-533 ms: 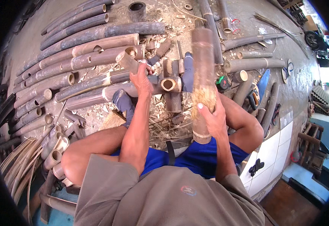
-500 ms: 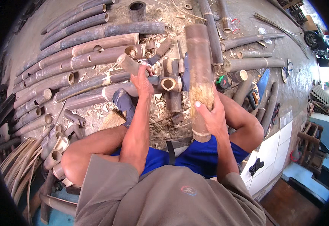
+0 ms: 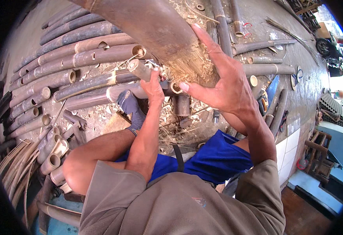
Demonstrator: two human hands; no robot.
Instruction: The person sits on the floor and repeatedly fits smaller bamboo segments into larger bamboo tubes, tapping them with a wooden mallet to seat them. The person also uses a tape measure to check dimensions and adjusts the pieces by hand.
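Observation:
My left hand (image 3: 153,88) is closed around a short bamboo handle (image 3: 138,69) with a pale cut end. Its lower part is hidden by my fingers. Just right of that hand, a bamboo pole (image 3: 136,91) shows a pale-edged opening, and it rests over a short dark bamboo section (image 3: 181,106). Raised close to the camera is a thick brown bamboo section (image 3: 148,29), its battered side frayed into fibres. My right hand (image 3: 228,84) grips it near the frayed part, thumb and forefinger spread around it; the other fingers are hidden.
Several bamboo poles (image 3: 89,56) lie side by side at the left, some with cut holes. Wood chips litter the floor. A handsaw (image 3: 272,92) with a blue blade is at the right, near more poles. Split strips (image 3: 16,168) are bundled at lower left. My socked foot (image 3: 130,107) braces nearby.
My right hand has lifted the thick bamboo section up and toward the camera, tilting it to the left. My left hand still holds the short handle, slightly farther right.

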